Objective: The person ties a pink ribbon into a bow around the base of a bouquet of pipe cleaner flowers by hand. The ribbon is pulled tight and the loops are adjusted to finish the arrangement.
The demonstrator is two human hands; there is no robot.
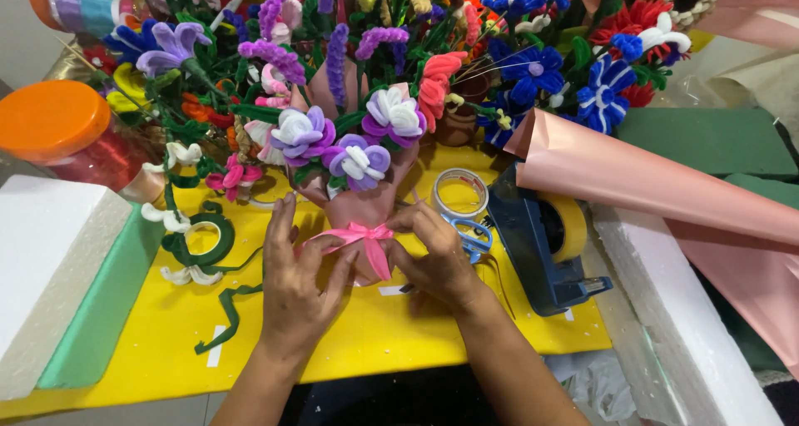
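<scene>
A small bouquet [354, 156] of purple and white pipe-cleaner flowers, wrapped in pink paper, lies on the yellow board [374, 334]. A pink ribbon bow [366, 239] is tied round its stem. My left hand [295, 280] pinches the bow's left loop. My right hand [437, 255] grips the ribbon's right side, fingers closed on it. Both hands meet at the wrap's narrow lower end.
Blue scissors [473, 236] and a clear tape roll [460, 193] lie just right of my right hand. A dark blue tape dispenser [545, 247] and pink paper roll [649, 185] sit further right. Green floral tape [204, 239] lies left. Many pipe-cleaner flowers [466, 52] crowd the back.
</scene>
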